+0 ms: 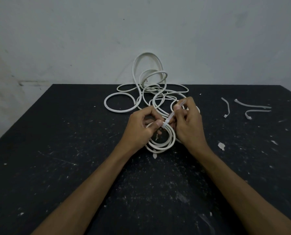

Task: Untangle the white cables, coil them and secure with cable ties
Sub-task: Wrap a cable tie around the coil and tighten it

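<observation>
Both hands are busy at the middle of the table. The left hand [141,128] has its fingers curled round the top of a small coil of white cable [161,141], thumb pressed flat on the strands just beside the head of a cable tie [171,117]. The right hand [188,122] pinches the tie's free tail between thumb and forefinger, the tail slanting up and away from the coil; its other fingers are folded in close behind.

The coil is a few neat turns, lying on the table under the hands, with the tie wrapped round its upper edge. Beyond it sprawls the tangle of white cable [146,92], loose loops overlapping, some rearing up against the wall [73,39], one wide ring lying flat to the left.

Three spare cable ties [249,106] lie well apart to the right, bent and pale. The table [56,150] is black and matte, flecked all over with white specks and scraps. The wall behind is plain, greyish and scuffed.
</observation>
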